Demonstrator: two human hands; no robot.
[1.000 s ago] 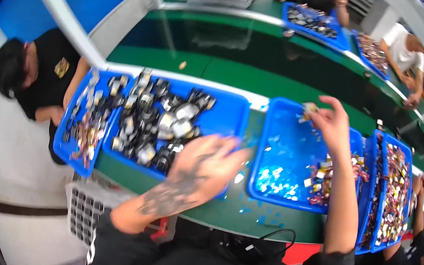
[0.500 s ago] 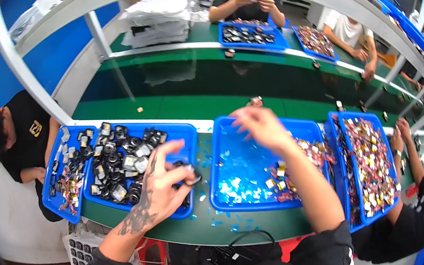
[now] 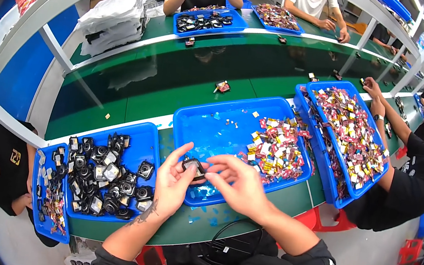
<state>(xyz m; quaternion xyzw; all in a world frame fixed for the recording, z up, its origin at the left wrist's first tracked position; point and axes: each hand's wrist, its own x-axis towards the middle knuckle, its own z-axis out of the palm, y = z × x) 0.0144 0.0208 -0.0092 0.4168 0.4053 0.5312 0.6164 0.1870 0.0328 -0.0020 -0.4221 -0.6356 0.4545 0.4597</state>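
Over the blue plastic tray (image 3: pixel 207 126) w/ foil packets, left hand (image 3: pixel 173 181) grips a small black camera-like part (image 3: pixel 193 165); right hand (image 3: pixel 240 182) pinches it too.

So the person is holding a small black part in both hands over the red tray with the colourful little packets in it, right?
Not quite: the tray is blue, not red, as the head view shows. The rest holds: both the left hand and the right hand hold the small black part over it, with the colourful packets inside.

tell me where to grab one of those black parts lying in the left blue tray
Take a black part at the tray's near right edge by its outer sides, coming straight down from above. It lies flat at the pile's fringe, with bare tray floor beside it, so fingers fit there.
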